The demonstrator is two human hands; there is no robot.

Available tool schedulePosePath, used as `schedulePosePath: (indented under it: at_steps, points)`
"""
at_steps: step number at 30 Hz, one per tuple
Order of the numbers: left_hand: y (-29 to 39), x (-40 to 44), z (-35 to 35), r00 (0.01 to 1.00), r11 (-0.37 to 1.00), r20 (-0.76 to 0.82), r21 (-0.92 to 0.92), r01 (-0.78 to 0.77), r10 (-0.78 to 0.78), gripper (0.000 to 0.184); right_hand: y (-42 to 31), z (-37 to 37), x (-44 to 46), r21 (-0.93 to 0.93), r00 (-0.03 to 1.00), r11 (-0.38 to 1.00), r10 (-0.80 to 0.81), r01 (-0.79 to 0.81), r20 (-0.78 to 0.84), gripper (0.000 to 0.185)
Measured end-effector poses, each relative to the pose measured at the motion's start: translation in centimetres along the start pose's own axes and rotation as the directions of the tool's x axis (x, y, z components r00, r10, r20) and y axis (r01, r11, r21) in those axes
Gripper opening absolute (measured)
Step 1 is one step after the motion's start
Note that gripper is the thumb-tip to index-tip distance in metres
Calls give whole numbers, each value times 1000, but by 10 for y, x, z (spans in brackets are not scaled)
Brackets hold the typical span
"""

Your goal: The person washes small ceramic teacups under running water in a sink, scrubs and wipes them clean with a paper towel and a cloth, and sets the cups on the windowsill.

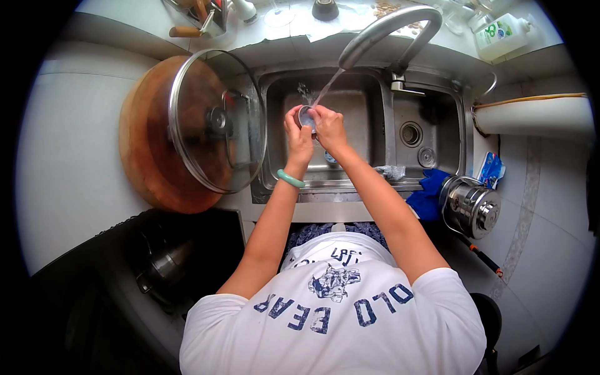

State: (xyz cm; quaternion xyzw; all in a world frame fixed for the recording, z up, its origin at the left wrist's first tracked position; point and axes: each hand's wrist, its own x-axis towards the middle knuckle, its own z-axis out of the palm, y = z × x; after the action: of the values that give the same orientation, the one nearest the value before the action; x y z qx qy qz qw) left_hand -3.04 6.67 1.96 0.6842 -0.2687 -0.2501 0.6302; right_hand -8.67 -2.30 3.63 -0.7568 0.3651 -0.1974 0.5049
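Note:
Over the left basin of the steel sink (369, 150), my left hand (299, 139) is closed around a small round cup (306, 119), its mouth tilted towards me. My right hand (330, 127) grips the cup's right side, with its fingertips at the rim. A stream of water (327, 86) runs from the curved faucet (381, 30) onto the cup and fingers, and some splashes up behind. A green bangle (290, 179) circles my left wrist. Parts of the cup are hidden by my fingers.
A glass pot lid (187, 125) leans over a round wooden board (147, 134) on the left. To the right are a drain basket (427, 157), blue cloth (427, 199) and a steel pot (470, 206). A soap bottle (502, 36) stands on the back ledge.

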Motion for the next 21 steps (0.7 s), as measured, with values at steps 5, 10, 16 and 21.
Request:
schedulePosePath:
  at_steps: [5, 10, 16, 21]
  points:
    - [3, -3, -7, 972, 877, 95, -420, 234, -215, 32, 8, -4, -11, 543, 949, 798, 113, -263, 294, 41]
    - [-2, -3, -6, 964, 873, 132, -408, 266, -231, 32, 32, 4, 6, 446, 947, 862, 108, -241, 303, 36]
    - [9, -7, -4, 920, 886, 160, -253, 388, -357, 36, 36, 4, 13, 40, 973, 990, 125, -135, 192, 25]
    - [4, -2, -11, 884, 835, 237, -300, 461, -403, 35, 20, -7, 23, -269, 955, 960, 9, 74, 296, 22]
